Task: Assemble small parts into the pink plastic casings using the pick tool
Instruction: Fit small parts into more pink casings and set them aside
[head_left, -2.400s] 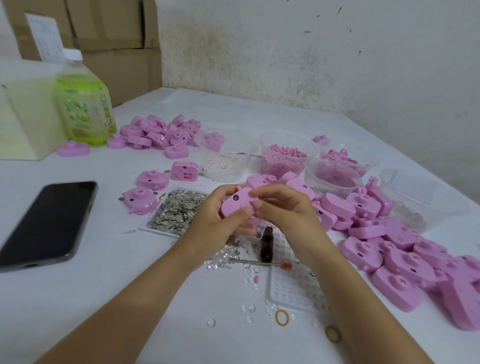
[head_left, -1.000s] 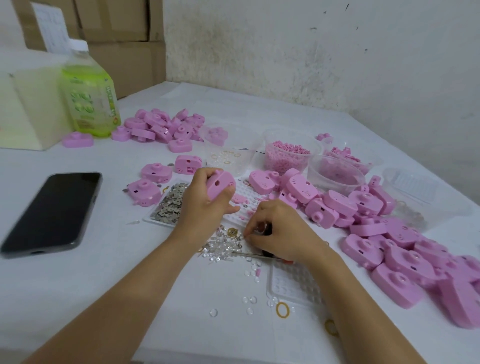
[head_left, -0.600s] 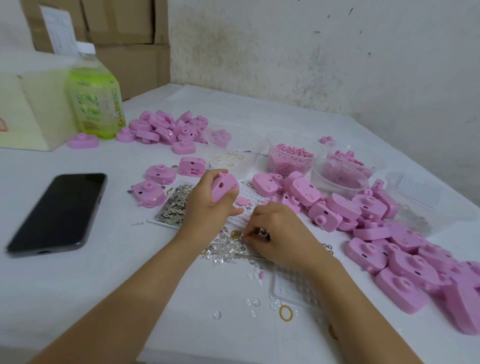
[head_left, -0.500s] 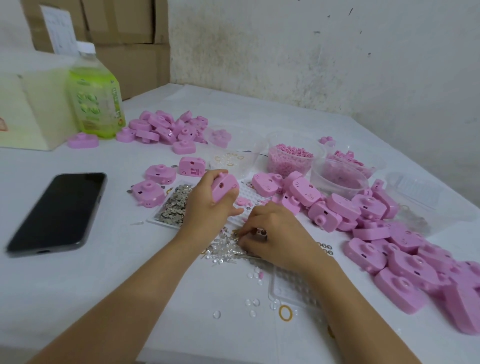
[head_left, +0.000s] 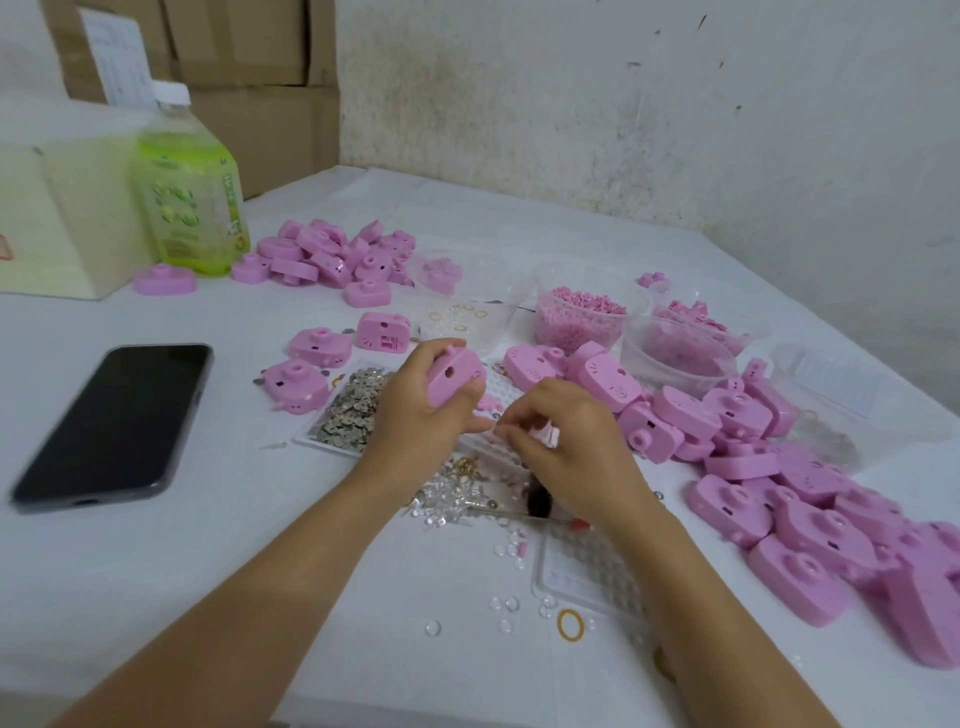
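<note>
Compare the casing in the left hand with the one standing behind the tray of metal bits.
The held casing is tilted in the left hand, off the table; the standing casing rests upright on it. The held casing shows a round hole; the standing casing shows a slotted face. Both are pink.

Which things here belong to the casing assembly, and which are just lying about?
Job: pink casing in left hand; right hand over loose small parts; red-tipped pick tool on table; metal pieces; casing piles; tub of pink parts.
Idle: phone; green bottle; cardboard boxes.
</note>
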